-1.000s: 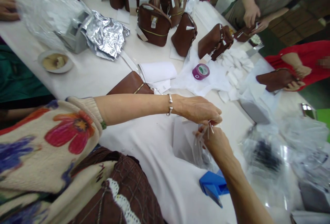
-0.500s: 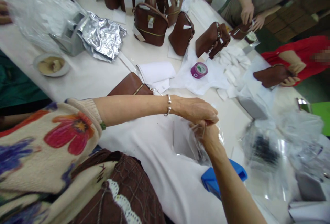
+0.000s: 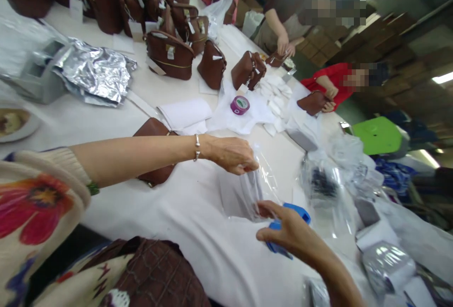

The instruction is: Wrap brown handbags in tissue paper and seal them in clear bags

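My left hand [image 3: 230, 154] is closed, its fingers pinching the upper edge of a clear plastic bag [image 3: 268, 175]. A flat grey-white piece [image 3: 236, 193] shows through the bag on the table. My right hand [image 3: 286, 227] is open, thumb and fingers spread, at the bag's near right side; whether a fingertip touches the plastic is unclear. Partly hidden behind that hand lies a blue plastic object [image 3: 297, 212], shaped like a tape dispenser. A brown leather bag [image 3: 155, 175] lies under my left forearm, mostly covered by it.
Several brown handbags [image 3: 169, 54] stand at the back left, beside crumpled silver foil [image 3: 95, 71]. A purple tape roll [image 3: 239, 105] sits on white paper mid-table. Clear plastic bags [image 3: 325, 184] lie to the right. Across the table, co-workers handle bags, one in a red top [image 3: 345, 80].
My hands were together at the plastic bag's top; now my right hand has come away toward me and opened. The left still pinches the plastic. The view has swung right.
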A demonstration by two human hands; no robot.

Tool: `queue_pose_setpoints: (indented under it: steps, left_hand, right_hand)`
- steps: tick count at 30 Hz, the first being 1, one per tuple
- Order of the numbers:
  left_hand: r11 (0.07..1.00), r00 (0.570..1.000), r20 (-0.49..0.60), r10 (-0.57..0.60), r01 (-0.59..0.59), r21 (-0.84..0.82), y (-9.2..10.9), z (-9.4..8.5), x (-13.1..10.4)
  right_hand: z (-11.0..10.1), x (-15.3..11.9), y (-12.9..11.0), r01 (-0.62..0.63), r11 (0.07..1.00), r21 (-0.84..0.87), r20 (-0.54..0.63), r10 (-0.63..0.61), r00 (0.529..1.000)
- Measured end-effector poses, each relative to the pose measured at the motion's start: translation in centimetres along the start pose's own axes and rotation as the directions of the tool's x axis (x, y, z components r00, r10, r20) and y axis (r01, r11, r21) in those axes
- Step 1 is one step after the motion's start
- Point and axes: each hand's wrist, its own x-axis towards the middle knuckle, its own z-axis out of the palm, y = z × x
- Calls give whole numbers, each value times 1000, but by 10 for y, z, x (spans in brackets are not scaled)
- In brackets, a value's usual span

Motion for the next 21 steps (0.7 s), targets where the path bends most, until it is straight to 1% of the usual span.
queue_pose_setpoints:
  steps: [1, 2, 3, 5, 7, 8, 9, 10, 11, 13, 15, 17, 19, 21]
  left_hand:
    - [999, 999, 40, 6, -8, 43, -1, -2, -1]
    - [995, 997, 73, 4, -12, 103, -3, -5, -3]
    - [985, 995, 100, -2, -15, 171, -3, -10, -4]
    - [956, 992, 123, -12, -25, 293, 3, -23, -8]
    - [933, 995, 97, 16, -50, 356, 19, -39, -13]
    - [929, 996, 74, 54, -77, 362, 30, -45, -17]
    - [928, 994, 54, 95, -108, 358, 42, -49, -22]
    - [928, 990, 45, 132, -139, 344, 54, -50, -27]
    - [929, 985, 52, 163, -171, 327, 64, -48, -33]
    - [932, 978, 98, 185, -206, 299, 74, -37, -45]
    - [936, 975, 148, 166, -203, 286, 74, -21, -53]
    - [938, 975, 175, 138, -185, 294, 70, -11, -56]
    - [932, 976, 183, 118, -172, 319, 69, -9, -55]
    - [927, 977, 181, 110, -167, 335, 74, -14, -50]
  right_hand:
    - [10, -6, 6, -26, 992, -124, -78, 17, 997]
    - [17, -11, 11, -43, 970, -240, -169, 2, 986]
    - [22, -16, 15, -48, 940, -338, -255, -43, 966]
    - [24, -29, 19, -40, 876, -480, -388, -171, 906]
    - [19, -45, 17, -18, 824, -567, -461, -299, 835]
    - [17, -52, 16, -7, 807, -590, -478, -343, 809]
    - [16, -59, 16, 4, 800, -600, -484, -366, 795]
    - [16, -62, 17, 11, 800, -599, -480, -371, 795]
    - [19, -63, 19, 14, 806, -592, -470, -359, 806]
    - [28, -57, 29, 4, 824, -566, -436, -303, 847]
    - [39, -46, 41, -5, 846, -533, -406, -250, 879]
    - [45, -37, 47, -7, 873, -488, -407, -220, 887]
    - [42, -34, 40, -3, 916, -402, -441, -190, 877]
    - [34, -32, 18, 33, 964, -265, -471, -160, 868]
